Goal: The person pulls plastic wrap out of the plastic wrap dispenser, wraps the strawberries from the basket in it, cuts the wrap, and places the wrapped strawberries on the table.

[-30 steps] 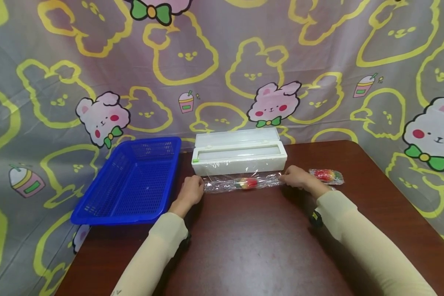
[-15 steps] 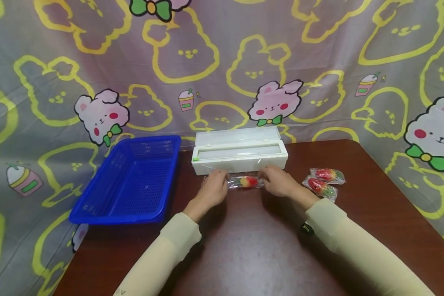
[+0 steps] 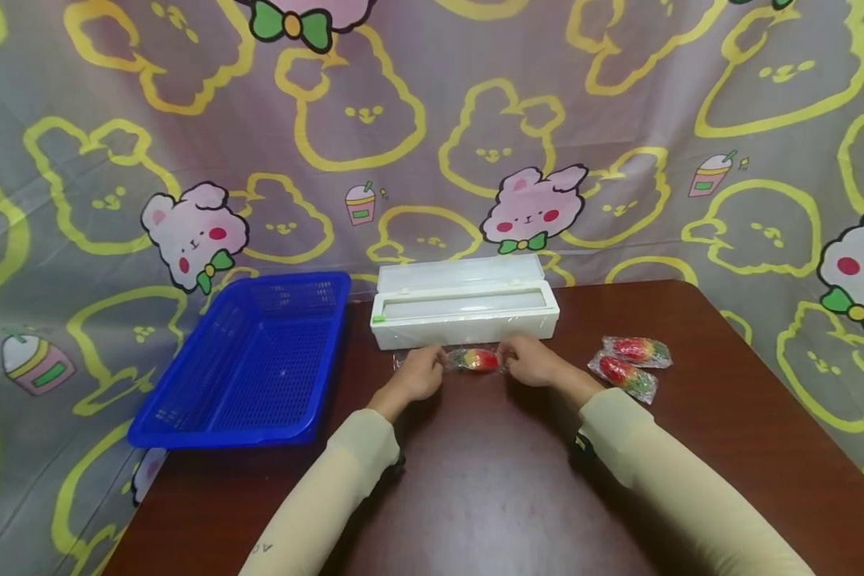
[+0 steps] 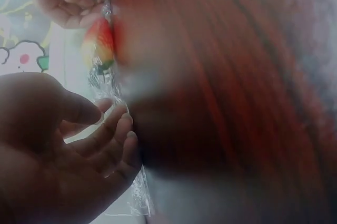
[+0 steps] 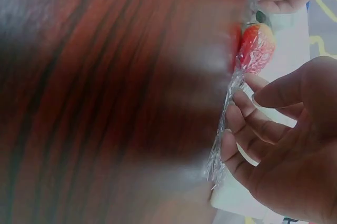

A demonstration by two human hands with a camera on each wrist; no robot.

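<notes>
A red-and-yellow fruit-shaped piece with a green end [image 3: 481, 360] lies in clear plastic wrap in front of a white wrap dispenser [image 3: 468, 329]. My left hand [image 3: 419, 374] is at its left side. Loosely bent fingers touch the gathered plastic wrap [image 4: 138, 195] there, and the thumb stands off the film in the left wrist view. On the opposite side, my right hand [image 3: 534, 362] rests its fingertips along the other wrap tail [image 5: 216, 158]. Whether thumb and forefinger catch any film is hard to see.
Two wrapped fruit-shaped pieces, a nearer one [image 3: 622, 378] and a farther one [image 3: 637, 350], lie to the right. A blue plastic basket [image 3: 239, 438] stands on the left. The dispenser's lid [image 3: 461, 274] is raised before a patterned curtain [image 3: 432, 96].
Both hands have come inward from the ends of the wrap to close beside the piece. The wrap between them is shorter and more bunched. Over the last half second they have barely moved.
</notes>
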